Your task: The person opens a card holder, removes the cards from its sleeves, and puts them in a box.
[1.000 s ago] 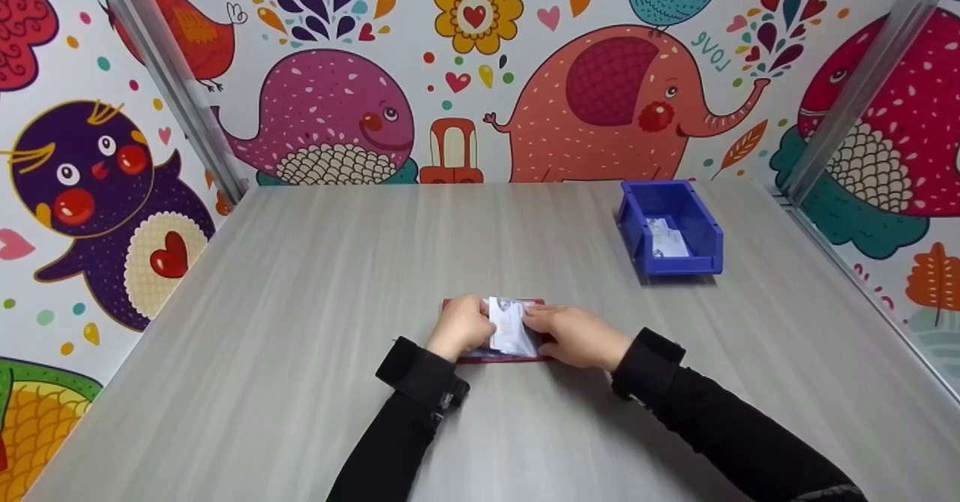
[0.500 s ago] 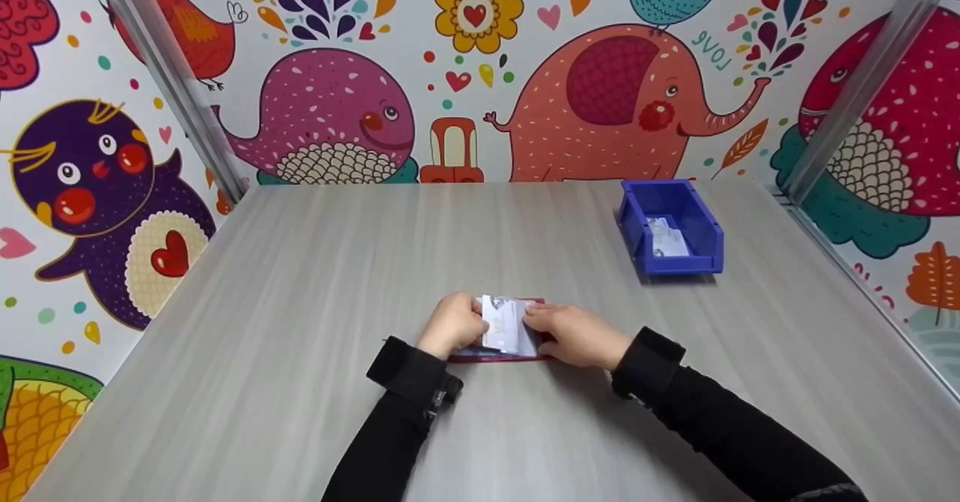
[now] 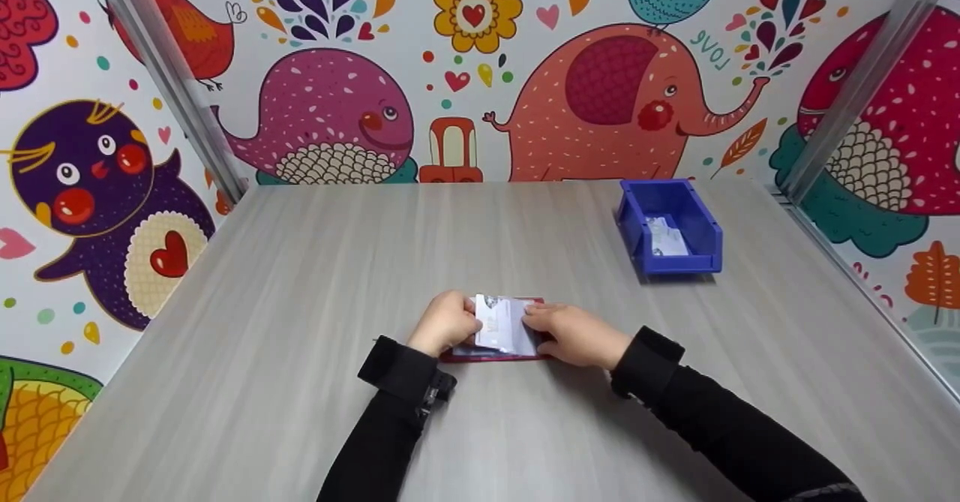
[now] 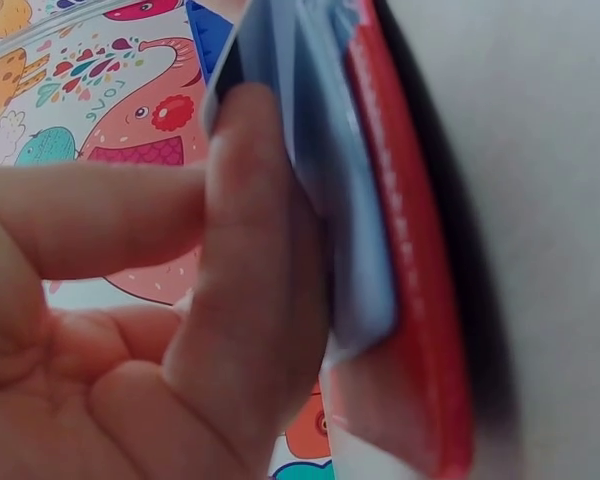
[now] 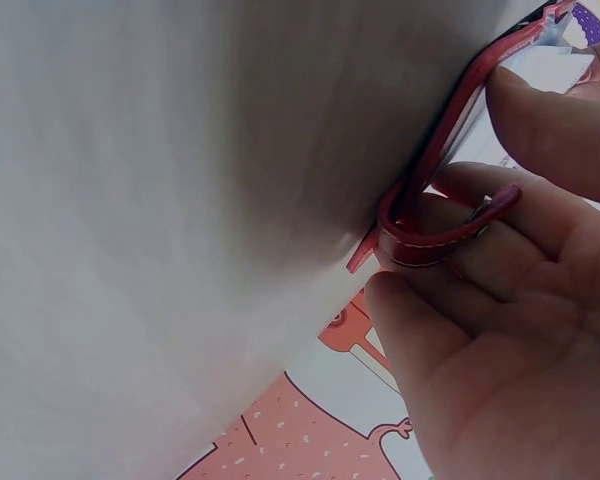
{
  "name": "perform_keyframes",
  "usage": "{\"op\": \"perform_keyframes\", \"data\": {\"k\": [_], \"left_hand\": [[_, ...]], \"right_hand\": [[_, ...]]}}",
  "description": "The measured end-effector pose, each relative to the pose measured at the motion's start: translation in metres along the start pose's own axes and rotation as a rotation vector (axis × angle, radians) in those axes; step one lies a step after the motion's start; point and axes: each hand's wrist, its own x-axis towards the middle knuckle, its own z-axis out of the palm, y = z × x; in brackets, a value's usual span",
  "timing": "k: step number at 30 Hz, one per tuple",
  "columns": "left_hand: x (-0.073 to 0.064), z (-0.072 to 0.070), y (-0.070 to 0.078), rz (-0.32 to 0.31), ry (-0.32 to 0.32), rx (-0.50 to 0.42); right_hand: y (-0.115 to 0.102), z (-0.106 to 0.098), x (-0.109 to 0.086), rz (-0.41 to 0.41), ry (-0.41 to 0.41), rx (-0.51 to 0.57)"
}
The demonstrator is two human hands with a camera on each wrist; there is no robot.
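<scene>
A red card holder (image 3: 480,359) with clear plastic sleeves (image 4: 355,290) lies open on the table in front of me. A white printed card (image 3: 491,323) overlaps its sleeves, its left edge tilted up. At that edge my left hand (image 3: 448,322) pinches the card between thumb and fingers; the thumb is partly hidden. My right hand (image 3: 579,337) grips the holder's right side, thumb on the inner face and fingers by the outer edge. The right wrist view shows a red strap with a snap (image 5: 430,245) curving over those fingers.
A blue bin (image 3: 681,263) with white cards (image 3: 666,239) inside stands at the back right of the wood-grain table (image 3: 337,262). Printed panels with cartoon animals rise behind and at both sides, joined by metal posts (image 3: 187,89).
My left hand has shifted a little to the left, and the card has moved left with it. The right hand stays in place on the card holder.
</scene>
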Motion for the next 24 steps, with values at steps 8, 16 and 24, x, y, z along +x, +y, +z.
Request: {"op": "perform_keyframes", "data": {"k": [8,16,24], "left_hand": [[0.000,-0.004,-0.003,-0.003,0.008,-0.030],[-0.001,-0.010,-0.004,0.008,0.012,-0.028],[-0.001,-0.015,-0.006,-0.030,0.004,-0.062]], "right_hand": [[0.000,0.000,0.000,0.012,0.000,0.008],[0.002,0.001,0.001,-0.019,0.010,0.003],[0.002,0.001,0.001,-0.023,0.014,0.003]]}}
